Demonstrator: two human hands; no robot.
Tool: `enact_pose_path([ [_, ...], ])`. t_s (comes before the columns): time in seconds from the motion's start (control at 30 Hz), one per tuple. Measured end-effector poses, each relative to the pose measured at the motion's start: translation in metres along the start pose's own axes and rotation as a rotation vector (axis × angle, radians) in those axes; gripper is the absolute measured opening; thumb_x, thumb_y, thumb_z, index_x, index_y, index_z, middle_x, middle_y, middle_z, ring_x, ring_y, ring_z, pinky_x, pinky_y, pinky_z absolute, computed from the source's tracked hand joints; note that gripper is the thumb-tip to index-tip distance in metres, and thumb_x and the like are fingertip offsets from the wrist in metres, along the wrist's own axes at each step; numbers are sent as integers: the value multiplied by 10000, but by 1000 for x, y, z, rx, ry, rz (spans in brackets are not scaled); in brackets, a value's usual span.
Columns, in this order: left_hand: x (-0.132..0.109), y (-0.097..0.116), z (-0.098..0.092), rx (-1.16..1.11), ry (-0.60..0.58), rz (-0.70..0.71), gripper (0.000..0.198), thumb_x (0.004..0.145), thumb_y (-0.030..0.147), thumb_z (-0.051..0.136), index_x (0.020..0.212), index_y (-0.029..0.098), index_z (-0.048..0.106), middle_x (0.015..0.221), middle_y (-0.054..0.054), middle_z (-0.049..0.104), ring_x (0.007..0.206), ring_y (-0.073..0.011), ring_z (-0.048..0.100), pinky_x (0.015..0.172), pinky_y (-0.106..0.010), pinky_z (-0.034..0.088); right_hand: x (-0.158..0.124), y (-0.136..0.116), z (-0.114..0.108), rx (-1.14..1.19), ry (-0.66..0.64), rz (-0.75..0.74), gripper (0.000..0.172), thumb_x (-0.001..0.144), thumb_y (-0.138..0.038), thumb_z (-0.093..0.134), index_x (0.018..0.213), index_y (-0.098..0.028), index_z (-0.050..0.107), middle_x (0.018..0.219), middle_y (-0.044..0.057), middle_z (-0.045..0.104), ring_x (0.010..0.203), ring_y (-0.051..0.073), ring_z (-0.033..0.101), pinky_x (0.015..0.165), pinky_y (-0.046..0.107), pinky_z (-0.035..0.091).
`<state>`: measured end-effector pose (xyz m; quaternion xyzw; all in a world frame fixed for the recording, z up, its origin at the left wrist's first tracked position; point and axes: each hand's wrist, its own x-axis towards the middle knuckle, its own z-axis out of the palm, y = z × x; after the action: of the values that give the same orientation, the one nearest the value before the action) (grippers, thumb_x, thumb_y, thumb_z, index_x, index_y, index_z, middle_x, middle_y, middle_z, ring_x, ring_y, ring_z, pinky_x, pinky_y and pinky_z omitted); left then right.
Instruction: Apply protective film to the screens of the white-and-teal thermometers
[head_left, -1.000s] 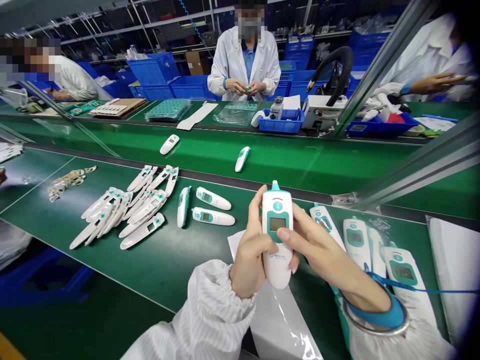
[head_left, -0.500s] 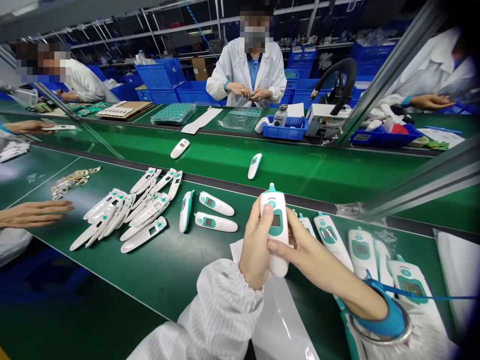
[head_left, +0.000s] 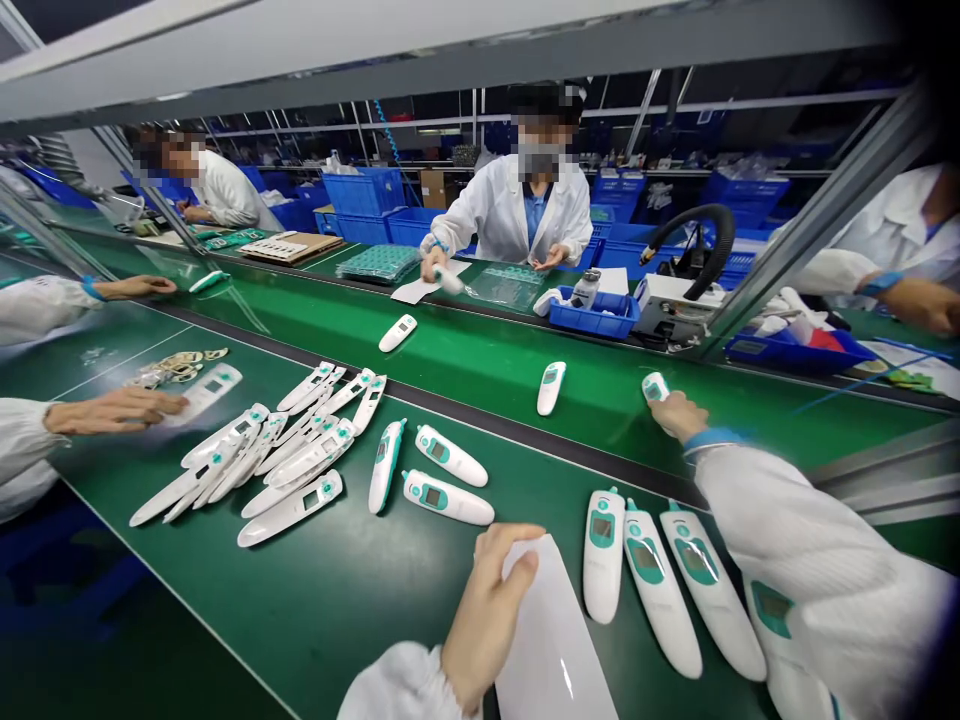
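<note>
My right hand [head_left: 681, 416] is stretched over the green conveyor belt [head_left: 480, 355] and grips a white and teal thermometer [head_left: 655, 386] at the belt's surface. The fingers partly cover it. My left hand [head_left: 491, 605] is beside and over the edge of a white glossy sheet [head_left: 559, 645], with thumb and forefinger curved and a gap between them. No thermometer is in it. To the sheet's right lies a row of assembled thermometers [head_left: 649, 560], partly hidden by my right sleeve. A few more thermometers [head_left: 448, 497] lie on the bench ahead of my left hand.
A pile of white thermometer shells [head_left: 300, 450] spreads over the left bench, where a co-worker's hand [head_left: 112, 408] holds a shell. Other thermometers [head_left: 551, 388] ride on the belt. Across it, a person [head_left: 532, 200] handles a white item. A metal post [head_left: 810, 220] stands at right.
The thermometer that both hands held has moved forward and right to the belt in my right hand. My left hand has let go and lowered. The co-worker's hand at left has picked up a shell.
</note>
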<state>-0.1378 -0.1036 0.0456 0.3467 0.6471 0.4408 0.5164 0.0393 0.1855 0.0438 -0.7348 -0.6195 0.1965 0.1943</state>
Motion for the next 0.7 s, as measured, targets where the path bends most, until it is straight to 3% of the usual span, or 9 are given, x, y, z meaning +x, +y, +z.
enact_pose_path([
  [0.1, -16, -23, -17, 373, 69, 38, 314, 896, 391, 389, 1074, 245, 602, 1138, -67, 576, 1124, -238, 486, 993, -381, 380, 10, -1, 11, -68, 170, 19, 378, 912, -312, 574, 1261, -175, 530, 1313, 110, 522, 1126, 251, 556, 926, 477, 473],
  [0.17, -23, -36, -24, 600, 141, -22, 354, 899, 423, 353, 1060, 211, 588, 1084, -100, 579, 1062, -258, 523, 897, -374, 434, 11, -11, 27, -81, 174, -53, 415, 908, -317, 579, 1290, -174, 506, 1344, 110, 496, 1161, 269, 533, 942, 504, 455],
  [0.27, -28, -47, -24, 773, 195, -118, 457, 890, 463, 353, 1151, 141, 544, 1087, -149, 567, 1061, -300, 542, 841, -383, 452, 9, -34, 59, -78, -2, -145, 377, 909, -333, 578, 1243, -162, 543, 1272, 105, 553, 1094, 242, 577, 904, 464, 488],
  [0.43, -24, -45, -2, 702, 136, -102, 695, 829, 335, 505, 1434, 91, 265, 1211, -163, 510, 1182, -297, 477, 947, -369, 412, -3, -69, 95, -63, -280, -128, 355, 910, -325, 579, 1221, -157, 552, 1223, 98, 578, 1031, 221, 605, 855, 433, 517],
  [0.57, -16, -49, 10, 726, 174, -16, 726, 771, 234, 581, 1427, 90, 307, 1282, -165, 438, 1223, -293, 404, 1023, -377, 341, -36, -72, 89, -4, -472, -188, 335, 916, -328, 570, 1203, -155, 561, 1183, 88, 598, 985, 206, 620, 820, 408, 532],
  [0.7, -7, -51, 8, 748, 184, 55, 714, 719, 218, 641, 1375, 89, 391, 1320, -160, 403, 1233, -311, 338, 1053, -423, 270, -91, -46, 74, 20, -641, -273, 308, 932, -362, 541, 1145, -143, 580, 1049, 61, 636, 837, 159, 641, 718, 341, 549],
])
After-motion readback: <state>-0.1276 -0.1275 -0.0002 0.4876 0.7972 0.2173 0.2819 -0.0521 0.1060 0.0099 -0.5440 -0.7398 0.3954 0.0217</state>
